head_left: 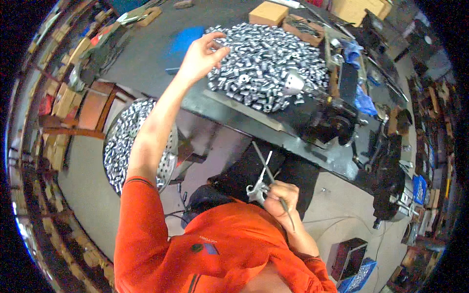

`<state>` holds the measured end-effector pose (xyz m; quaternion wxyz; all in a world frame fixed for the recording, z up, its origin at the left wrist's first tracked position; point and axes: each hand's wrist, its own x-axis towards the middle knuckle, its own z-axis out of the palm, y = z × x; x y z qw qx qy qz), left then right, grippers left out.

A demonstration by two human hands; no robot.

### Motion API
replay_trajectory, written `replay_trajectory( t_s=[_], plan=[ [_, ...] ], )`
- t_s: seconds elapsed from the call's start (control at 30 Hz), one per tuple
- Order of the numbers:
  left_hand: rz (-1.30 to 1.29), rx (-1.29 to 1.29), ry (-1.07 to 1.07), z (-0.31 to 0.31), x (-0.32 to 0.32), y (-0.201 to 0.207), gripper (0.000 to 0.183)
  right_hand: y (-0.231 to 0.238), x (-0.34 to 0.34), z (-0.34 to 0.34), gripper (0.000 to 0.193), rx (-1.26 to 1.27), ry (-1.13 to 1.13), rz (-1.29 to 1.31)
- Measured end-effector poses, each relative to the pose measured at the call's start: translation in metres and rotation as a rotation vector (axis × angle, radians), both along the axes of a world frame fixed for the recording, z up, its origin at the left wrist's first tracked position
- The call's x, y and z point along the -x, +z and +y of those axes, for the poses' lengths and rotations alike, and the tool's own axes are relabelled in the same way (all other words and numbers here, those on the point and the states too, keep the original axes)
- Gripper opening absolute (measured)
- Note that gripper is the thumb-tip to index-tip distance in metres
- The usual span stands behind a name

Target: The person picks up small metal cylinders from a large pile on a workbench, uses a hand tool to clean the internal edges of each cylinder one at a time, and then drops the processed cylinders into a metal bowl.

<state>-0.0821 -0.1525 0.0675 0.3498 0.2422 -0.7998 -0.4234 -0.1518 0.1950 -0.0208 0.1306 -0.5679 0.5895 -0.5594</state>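
Observation:
My left hand reaches over the left edge of a heap of small silver metal sleeves on the dark workbench. Its fingers are bent, with a gap between thumb and forefinger; I see nothing between them. Close to my lap, my right hand is closed around a thin dark metal rod that sticks out at both ends of the fist. Beside that fist is a silver metal piece with a curved, hooked end; a pale thin shaft rises near it. The fist partly hides this piece, so its kind is unclear.
A round perforated basket full of sleeves stands below the bench on the left. A dark machine sits at the bench's right. Behind the heap are a yellow block and a brown box. Blue crates rest on the floor.

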Motion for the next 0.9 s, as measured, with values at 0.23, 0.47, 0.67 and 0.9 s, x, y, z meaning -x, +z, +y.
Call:
replay_trajectory(
  t_s=[0.23, 0.47, 0.67, 0.9],
  plan=[
    [-0.660, 0.404, 0.274, -0.015, -0.179, -0.061, 0.032, -0.008, 0.000, -0.003, 0.027, -0.052, 0.068, -0.120],
    [-0.825, 0.184, 0.542, -0.021, -0.241, -0.154, 0.041, -0.005, -0.003, -0.006, 0.033, -0.100, 0.169, -0.171],
    [-0.873, 0.275, 0.733, -0.003, -0.210, -0.150, 0.034, 0.001, -0.008, -0.001, 0.027, -0.130, 0.055, -0.176],
    [-0.698, 0.134, 0.622, 0.016, -0.223, -0.129, 0.027, -0.011, -0.017, -0.005, 0.032, -0.114, 0.012, -0.052]
  ],
)
